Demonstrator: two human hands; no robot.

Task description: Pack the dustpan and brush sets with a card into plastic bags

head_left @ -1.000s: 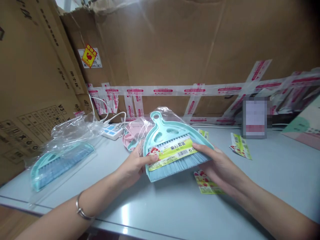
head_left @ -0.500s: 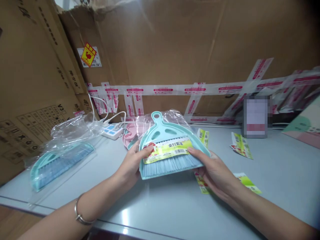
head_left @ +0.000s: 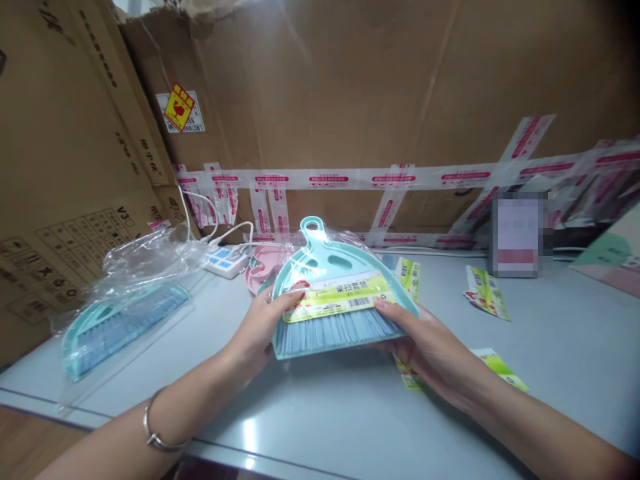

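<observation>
A mint-green dustpan and brush set point(head_left: 327, 333) with blue-grey bristles is held up above the table, its looped handle pointing away from me. A yellow-green and white label card point(head_left: 340, 297) lies across it, and clear plastic film shows round its upper part. My left hand point(head_left: 263, 323) grips the left edge, thumb on the front by the card. On the right edge my right hand point(head_left: 420, 340) is closed, its thumb pressing the card's right end. Fingers behind the dustpan are hidden.
Another mint-green dustpan set point(head_left: 125, 327) lies in clear plastic at left. Behind are a white power strip point(head_left: 226, 261), a pink dustpan point(head_left: 261, 267) and large cardboard boxes point(head_left: 320, 93). Label cards point(head_left: 487, 293) lie at right near a blurred upright device point(head_left: 517, 233).
The dustpan set has shifted slightly left and tilted a little in my hands. Both hands keep their hold on its edges.
</observation>
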